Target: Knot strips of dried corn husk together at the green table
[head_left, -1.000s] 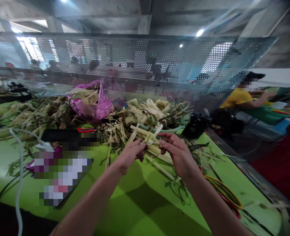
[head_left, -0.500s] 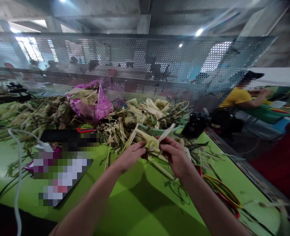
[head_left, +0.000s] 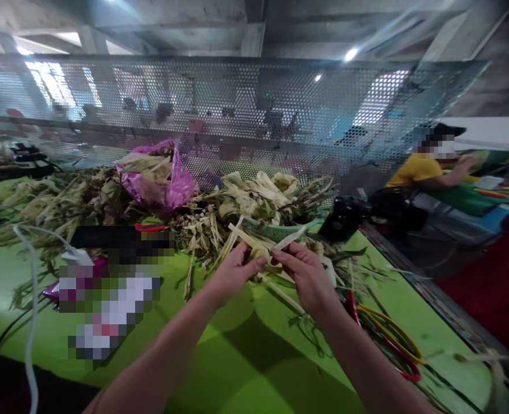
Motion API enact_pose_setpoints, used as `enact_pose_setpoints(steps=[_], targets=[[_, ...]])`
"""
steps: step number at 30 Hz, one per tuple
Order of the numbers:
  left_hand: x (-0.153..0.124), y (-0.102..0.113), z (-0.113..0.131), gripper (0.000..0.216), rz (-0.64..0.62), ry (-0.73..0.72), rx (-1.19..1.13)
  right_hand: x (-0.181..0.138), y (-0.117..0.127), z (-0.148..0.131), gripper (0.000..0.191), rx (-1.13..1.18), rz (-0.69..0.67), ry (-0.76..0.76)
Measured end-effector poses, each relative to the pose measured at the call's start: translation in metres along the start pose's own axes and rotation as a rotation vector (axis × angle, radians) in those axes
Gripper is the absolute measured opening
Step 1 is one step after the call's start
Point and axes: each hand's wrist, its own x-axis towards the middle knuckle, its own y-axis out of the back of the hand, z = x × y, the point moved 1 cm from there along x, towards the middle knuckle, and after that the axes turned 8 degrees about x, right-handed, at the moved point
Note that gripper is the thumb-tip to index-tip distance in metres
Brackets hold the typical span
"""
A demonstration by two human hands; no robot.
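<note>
A pale yellow-green corn husk with long strips sticking out is held in front of me, above the green table. My left hand pinches it from the left, with the thumb lying across its front. From the other side, the fingertips of my right hand are closed on the husk near a pale strip. The fingers partly hide the folded middle. Just behind my hands is a green basket, with a heap of dry corn husks in and around it.
A pink plastic bag of husks stands back left. A black object stands right of the basket. Red and yellow handles lie by my right forearm. A white cable hangs left. Beyond the perforated screen's right end sits a person.
My left thumb has moved over the husk's front. The husk has tilted and shifted slightly left, and the strip by my right hand lies lower. Both hands still hold it.
</note>
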Motion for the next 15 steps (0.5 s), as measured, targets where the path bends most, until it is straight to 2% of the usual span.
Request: enact_pose_setpoints(steps=[5, 9, 11, 13, 15], targets=[[-0.002, -0.002, 0.005, 0.046, -0.012, 0.067, -0.065, 0.002, 0.002, 0.002, 0.013, -0.015, 0.154, 0.106], [-0.001, 0.003, 0.005, 0.035, -0.008, 0.006, 0.107, 0.010, 0.012, 0.001, 0.017, -0.222, 0.112, 0.179], [0.001, 0.009, 0.003, 0.032, 0.013, -0.053, 0.291, 0.012, 0.018, -0.004, 0.032, -0.423, 0.130, 0.301], [0.002, 0.014, -0.002, 0.029, 0.009, -0.066, 0.492, 0.012, 0.022, -0.013, 0.056, -0.635, 0.177, 0.480], [0.002, 0.015, -0.005, 0.028, -0.031, -0.069, 0.622, 0.009, 0.023, -0.021, 0.060, -0.826, 0.161, 0.637]])
